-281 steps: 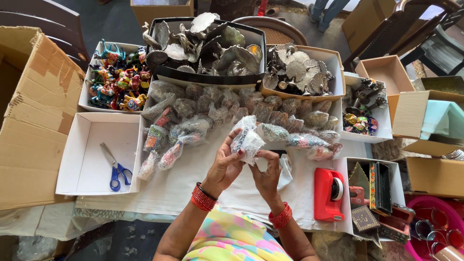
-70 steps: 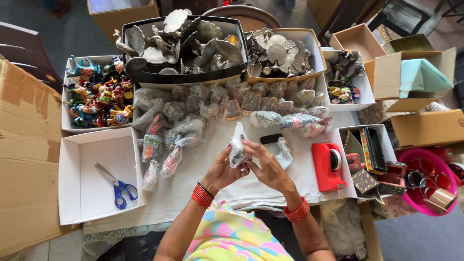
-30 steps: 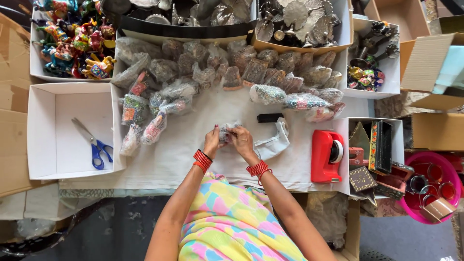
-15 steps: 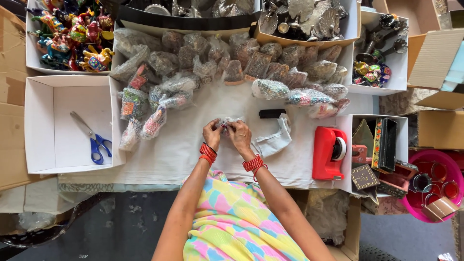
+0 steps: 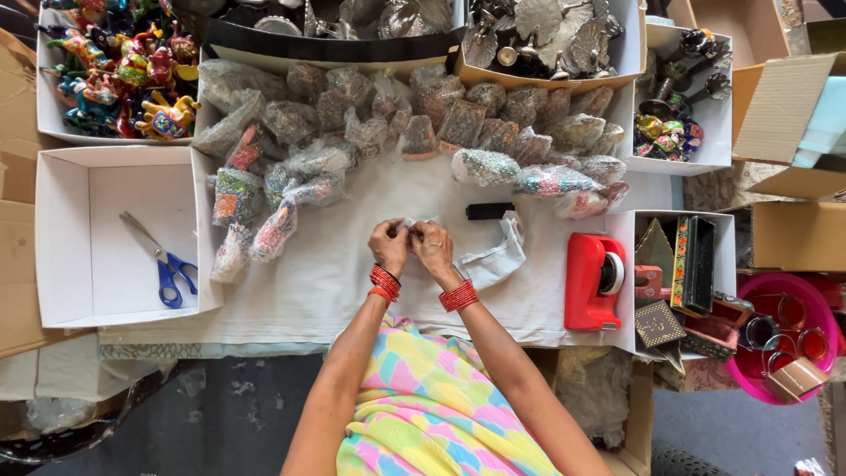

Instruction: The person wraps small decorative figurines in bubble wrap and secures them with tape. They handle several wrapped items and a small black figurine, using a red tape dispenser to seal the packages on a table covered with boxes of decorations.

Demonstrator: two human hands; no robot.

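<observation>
A small clear packet (image 5: pixel 412 225) is pinched between left hand (image 5: pixel 389 246) and right hand (image 5: pixel 433 247) at table centre. Many wrapped packets (image 5: pixel 370 132) are laid at 12 o'clock; unwrapped figurines (image 5: pixel 123 70) remain at 10 o'clock.

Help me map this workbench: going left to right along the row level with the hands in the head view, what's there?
Blue-handled scissors → left hand → right hand → red tape dispenser → pink basket.

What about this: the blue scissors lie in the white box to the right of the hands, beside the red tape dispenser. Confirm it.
Wrong side. The head view shows the scissors in the white box left of the hands, far from the tape dispenser, which stands on the right.
</observation>
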